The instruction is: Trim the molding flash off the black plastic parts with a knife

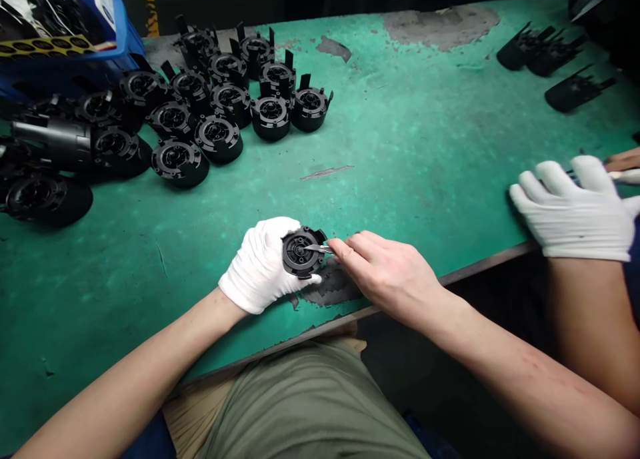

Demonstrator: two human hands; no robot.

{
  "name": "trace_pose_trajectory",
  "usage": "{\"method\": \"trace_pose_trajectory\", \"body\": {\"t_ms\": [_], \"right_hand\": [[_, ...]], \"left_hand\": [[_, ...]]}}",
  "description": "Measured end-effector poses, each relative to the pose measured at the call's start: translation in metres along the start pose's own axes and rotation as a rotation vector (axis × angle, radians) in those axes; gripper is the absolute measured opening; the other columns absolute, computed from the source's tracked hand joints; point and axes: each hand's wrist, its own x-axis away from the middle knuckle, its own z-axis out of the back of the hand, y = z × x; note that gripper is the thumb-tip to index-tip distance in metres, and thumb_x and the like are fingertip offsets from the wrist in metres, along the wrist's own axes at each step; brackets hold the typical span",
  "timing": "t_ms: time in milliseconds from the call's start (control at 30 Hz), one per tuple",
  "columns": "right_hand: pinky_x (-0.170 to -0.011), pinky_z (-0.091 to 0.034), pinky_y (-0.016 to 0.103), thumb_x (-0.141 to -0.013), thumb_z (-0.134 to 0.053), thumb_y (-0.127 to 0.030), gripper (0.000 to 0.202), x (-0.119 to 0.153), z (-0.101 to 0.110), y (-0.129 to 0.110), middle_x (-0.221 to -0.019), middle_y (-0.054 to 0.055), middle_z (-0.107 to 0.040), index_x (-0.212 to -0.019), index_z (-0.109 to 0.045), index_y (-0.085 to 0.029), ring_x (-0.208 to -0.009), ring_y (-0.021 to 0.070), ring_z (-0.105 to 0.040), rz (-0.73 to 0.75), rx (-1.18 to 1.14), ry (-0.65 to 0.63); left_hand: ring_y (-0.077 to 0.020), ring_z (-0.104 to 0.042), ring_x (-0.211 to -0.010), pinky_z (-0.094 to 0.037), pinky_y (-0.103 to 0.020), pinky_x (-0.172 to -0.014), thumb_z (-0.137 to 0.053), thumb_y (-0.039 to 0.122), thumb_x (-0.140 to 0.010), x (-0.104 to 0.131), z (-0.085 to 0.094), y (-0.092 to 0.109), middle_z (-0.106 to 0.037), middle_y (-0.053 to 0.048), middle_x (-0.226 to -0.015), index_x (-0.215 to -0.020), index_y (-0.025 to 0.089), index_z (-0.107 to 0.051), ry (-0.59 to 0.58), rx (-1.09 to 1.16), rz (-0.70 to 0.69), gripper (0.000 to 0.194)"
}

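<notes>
My left hand, in a white glove, is wrapped round a black round plastic housing near the table's front edge. The housing's ribbed inner face is turned up toward me. In my bare right hand is a scalpel, pinched between thumb and fingers. Its blade tip lies over the middle of the housing's face; whether it touches the plastic I cannot tell. Most of the scalpel's handle is hidden inside my right hand.
Several similar black housings stand in a group at the back left of the green table. Behind them is a blue bin. A few more housings lie at the far right. A co-worker's gloved hand is at the right edge.
</notes>
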Motion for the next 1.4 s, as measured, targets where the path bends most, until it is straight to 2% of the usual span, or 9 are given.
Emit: {"method": "trace_pose_trajectory", "body": {"t_ms": [233,367,500,600,667,733,800,1233,1400], "right_hand": [[-0.062,-0.036,0.034,-0.101,-0.061,-0.011,0.022,0.003,-0.003,-0.004,-0.083,0.002,-0.058,-0.123,-0.066,-0.011,-0.075,0.0182,-0.048,0.003,0.016,0.028],[-0.062,-0.037,0.032,-0.103,-0.061,-0.012,0.021,0.004,-0.006,-0.002,-0.084,0.002,-0.061,-0.123,-0.067,-0.012,-0.075,0.0174,-0.049,-0.019,-0.004,0.055],[-0.063,-0.039,0.030,-0.109,-0.057,-0.018,0.022,0.003,-0.008,0.003,-0.088,0.003,-0.066,-0.128,-0.067,-0.015,-0.074,0.0155,-0.051,-0.025,-0.051,0.073],[-0.062,-0.038,0.031,-0.110,-0.057,-0.020,0.020,0.003,-0.009,0.003,-0.087,0.003,-0.066,-0.126,-0.067,-0.015,-0.073,0.0157,-0.050,-0.029,-0.062,0.093],[-0.062,-0.038,0.032,-0.107,-0.058,-0.016,0.022,0.005,-0.008,-0.001,-0.087,0.003,-0.065,-0.128,-0.067,-0.013,-0.075,0.0169,-0.050,-0.042,-0.040,0.083],[-0.063,-0.038,0.033,-0.104,-0.058,-0.010,0.028,0.007,-0.007,-0.006,-0.087,0.004,-0.065,-0.131,-0.065,-0.011,-0.077,0.0183,-0.051,-0.056,-0.011,0.061],[-0.064,-0.039,0.033,-0.102,-0.057,-0.005,0.033,0.010,-0.006,-0.012,-0.088,0.005,-0.065,-0.134,-0.063,-0.009,-0.080,0.0194,-0.051,-0.068,0.008,0.044],[-0.062,-0.037,0.034,-0.100,-0.051,0.000,0.032,0.008,0.004,-0.027,-0.083,0.005,-0.062,-0.128,-0.066,-0.006,-0.076,0.0197,-0.049,-0.105,0.028,0.054],[-0.065,-0.039,0.035,-0.098,-0.049,0.001,0.037,0.008,0.008,-0.028,-0.084,0.005,-0.062,-0.130,-0.066,-0.005,-0.077,0.0208,-0.051,-0.102,0.042,-0.013]], "left_hand": [[-0.0384,-0.070,-0.121,-0.058,-0.052,-0.102,-0.082,0.083,-0.074,0.002,-0.002,0.001,-0.067,-0.020,-0.134,-0.142,0.019,-0.046,-0.009,0.018,0.004,0.100],[-0.0381,-0.068,-0.128,-0.058,-0.053,-0.106,-0.089,0.069,-0.076,-0.002,0.009,0.002,-0.065,-0.020,-0.143,-0.141,0.021,-0.046,-0.051,0.096,-0.002,0.092],[-0.0361,-0.070,-0.126,-0.059,-0.051,-0.107,-0.095,0.046,-0.073,-0.015,0.033,-0.003,-0.068,-0.016,-0.138,-0.140,0.022,-0.052,-0.246,0.159,0.000,0.083],[-0.0379,-0.066,-0.132,-0.054,-0.052,-0.115,-0.097,0.047,-0.070,-0.033,0.046,-0.009,-0.067,-0.017,-0.143,-0.149,0.021,-0.050,-0.367,0.163,-0.102,0.096],[-0.0383,-0.064,-0.135,-0.053,-0.051,-0.116,-0.097,0.046,-0.069,-0.046,0.048,-0.011,-0.065,-0.017,-0.147,-0.154,0.020,-0.047,-0.476,0.161,-0.154,0.102],[-0.0375,-0.068,-0.130,-0.056,-0.049,-0.112,-0.095,0.040,-0.070,-0.059,0.047,-0.011,-0.068,-0.015,-0.143,-0.155,0.021,-0.049,-0.590,0.149,-0.152,0.098],[-0.0374,-0.070,-0.125,-0.058,-0.048,-0.107,-0.092,0.037,-0.071,-0.067,0.044,-0.010,-0.071,-0.015,-0.139,-0.153,0.020,-0.052,-0.653,0.140,-0.151,0.093],[-0.0358,-0.071,-0.123,-0.058,-0.046,-0.106,-0.086,0.038,-0.074,-0.067,0.041,-0.009,-0.073,-0.014,-0.135,-0.147,0.019,-0.058,-0.636,0.180,-0.143,0.081],[-0.0362,-0.072,-0.121,-0.059,-0.047,-0.106,-0.085,0.039,-0.074,-0.065,0.040,-0.011,-0.074,-0.013,-0.133,-0.145,0.021,-0.058,-0.617,0.185,-0.131,0.078]]}}
